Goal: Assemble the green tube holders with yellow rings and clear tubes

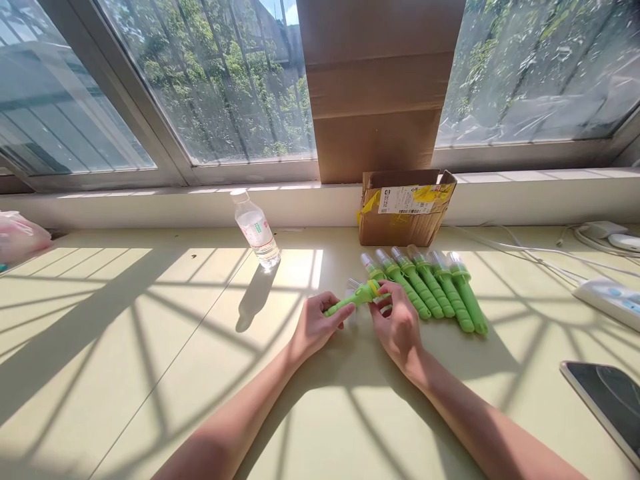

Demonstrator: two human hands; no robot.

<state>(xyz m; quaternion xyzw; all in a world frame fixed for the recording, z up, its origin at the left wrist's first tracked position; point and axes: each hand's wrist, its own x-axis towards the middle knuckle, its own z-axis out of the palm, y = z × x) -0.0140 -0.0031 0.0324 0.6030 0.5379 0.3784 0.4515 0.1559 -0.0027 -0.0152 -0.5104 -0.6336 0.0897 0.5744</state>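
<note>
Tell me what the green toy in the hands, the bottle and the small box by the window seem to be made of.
Green toy, held by the left hand and right hand: likely moulded plastic, evenly coloured, slight sheen, with a clear tip.
Bottle: thin clear plastic, seemingly; light passes through and it has a printed label.
Small box: brown corrugated cardboard, matt, with yellow tape and a shipping label.

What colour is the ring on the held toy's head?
Yellow, on the green toy; head view.

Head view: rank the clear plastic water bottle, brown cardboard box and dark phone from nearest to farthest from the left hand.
1. Clear plastic water bottle, behind the left hand, slightly left.
2. Brown cardboard box, back right.
3. Dark phone, far right edge.
</note>
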